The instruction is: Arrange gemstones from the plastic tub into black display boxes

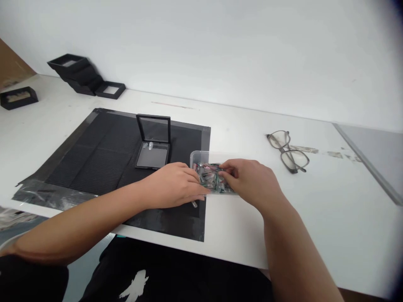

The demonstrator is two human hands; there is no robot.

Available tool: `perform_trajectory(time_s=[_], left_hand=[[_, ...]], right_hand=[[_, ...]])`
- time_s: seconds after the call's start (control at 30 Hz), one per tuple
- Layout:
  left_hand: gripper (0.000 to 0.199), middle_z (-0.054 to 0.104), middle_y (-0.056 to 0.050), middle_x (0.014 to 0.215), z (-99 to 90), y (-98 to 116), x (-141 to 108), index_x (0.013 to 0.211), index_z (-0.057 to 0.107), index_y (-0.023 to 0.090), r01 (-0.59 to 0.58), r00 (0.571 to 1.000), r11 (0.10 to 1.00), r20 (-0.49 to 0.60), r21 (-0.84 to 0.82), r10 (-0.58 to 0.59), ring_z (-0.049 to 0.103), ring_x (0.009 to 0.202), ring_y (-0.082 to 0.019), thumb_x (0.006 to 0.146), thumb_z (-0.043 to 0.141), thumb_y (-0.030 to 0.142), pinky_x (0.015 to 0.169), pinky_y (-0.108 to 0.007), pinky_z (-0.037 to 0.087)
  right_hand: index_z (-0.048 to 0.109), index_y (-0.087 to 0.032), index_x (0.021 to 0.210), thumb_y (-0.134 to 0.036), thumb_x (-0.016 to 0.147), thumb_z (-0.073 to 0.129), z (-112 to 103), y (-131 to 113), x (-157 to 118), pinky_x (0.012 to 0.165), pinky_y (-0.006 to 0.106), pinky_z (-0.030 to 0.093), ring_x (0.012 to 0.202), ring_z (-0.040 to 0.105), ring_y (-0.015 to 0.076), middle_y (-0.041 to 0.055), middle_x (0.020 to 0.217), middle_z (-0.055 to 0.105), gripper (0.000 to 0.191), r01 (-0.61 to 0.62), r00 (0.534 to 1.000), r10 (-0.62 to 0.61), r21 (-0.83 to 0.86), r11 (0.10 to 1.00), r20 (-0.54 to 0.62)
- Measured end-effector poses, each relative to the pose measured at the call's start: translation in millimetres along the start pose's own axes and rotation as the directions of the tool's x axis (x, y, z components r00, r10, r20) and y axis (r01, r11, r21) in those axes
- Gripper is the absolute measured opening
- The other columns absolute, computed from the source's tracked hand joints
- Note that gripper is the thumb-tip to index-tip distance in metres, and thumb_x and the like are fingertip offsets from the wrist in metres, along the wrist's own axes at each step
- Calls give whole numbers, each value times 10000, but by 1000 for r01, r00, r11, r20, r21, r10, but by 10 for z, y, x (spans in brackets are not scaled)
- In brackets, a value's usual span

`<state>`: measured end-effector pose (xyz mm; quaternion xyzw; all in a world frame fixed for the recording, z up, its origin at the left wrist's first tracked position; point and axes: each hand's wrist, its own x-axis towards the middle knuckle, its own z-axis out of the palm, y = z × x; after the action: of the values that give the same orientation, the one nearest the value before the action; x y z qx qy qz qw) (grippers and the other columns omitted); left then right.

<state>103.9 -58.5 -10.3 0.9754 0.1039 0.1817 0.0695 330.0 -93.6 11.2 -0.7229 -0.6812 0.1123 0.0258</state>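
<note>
A clear plastic container (197,157) full of small glossy mixed-colour pieces (211,176), which look like false nails, stands across the right edge of a black mat (94,155). My left hand (176,184) is closed at its near-left side, fingers curled over the wall. Below those fingers shows a small shiny piece (194,204); whether it is held or lies on the mat I cannot tell. My right hand (252,180) reaches in from the right, thumb and fingers pinched among the pieces; its fingertips are partly hidden. Left of the container, an open black case (153,156) holds two pale oval nails (150,145).
Eyeglasses (288,153) lie on the white table (239,226) to the right. A stack of black frames (75,75) leans at the back left, with another black box (19,98) farther left. A grey-edged panel (368,163) borders the right side.
</note>
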Motion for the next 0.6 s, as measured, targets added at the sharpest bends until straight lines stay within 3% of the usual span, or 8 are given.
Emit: perform_trajectory(time_s=[0.13, 0.27, 0.37, 0.47, 0.6], left_hand=[[245, 787, -5, 944, -7, -15, 13, 1074, 744, 249, 23, 999, 1000, 43, -19, -22, 715, 939, -155, 994, 540, 358, 764, -283, 459], [230, 788, 5, 935, -9, -12, 15, 1057, 749, 263, 45, 998, 998, 44, -51, -43, 716, 942, -161, 978, 562, 370, 772, -294, 467], [226, 788, 11, 912, -12, 0, 8, 1044, 751, 249, 57, 998, 997, 23, -61, -55, 719, 934, -166, 958, 584, 375, 749, -301, 469], [227, 785, 13, 879, -21, 0, 2, 1030, 754, 236, 49, 999, 995, 17, -83, -48, 720, 914, -163, 944, 597, 375, 740, -302, 480], [221, 779, 11, 845, -25, -18, -7, 1001, 758, 234, 30, 1000, 995, 3, -97, -30, 720, 882, -156, 949, 589, 367, 724, -293, 477]], right_hand=[[747, -280, 875, -304, 840, 602, 16, -37, 37, 564, 294, 354, 678, 624, 175, -25, 798, 748, 151, -16, 1000, 16, -8, 1000, -14], [738, -263, 803, -285, 845, 587, 44, -14, 41, 561, 302, 357, 684, 621, 182, -12, 775, 741, 158, 55, 996, -54, 2, 999, -66], [752, -260, 835, -333, 856, 620, 54, 43, -3, 567, 304, 412, 670, 634, 178, -5, 749, 735, 152, 101, 985, -71, 194, 976, -154], [748, -233, 846, -410, 831, 697, 45, 88, -82, 558, 293, 482, 627, 641, 155, 12, 782, 738, 185, 163, 973, -51, 519, 839, -224], [708, -220, 787, -359, 759, 803, 23, 84, -171, 541, 274, 521, 592, 628, 134, 0, 710, 699, 170, 267, 959, -57, 822, 504, -277]])
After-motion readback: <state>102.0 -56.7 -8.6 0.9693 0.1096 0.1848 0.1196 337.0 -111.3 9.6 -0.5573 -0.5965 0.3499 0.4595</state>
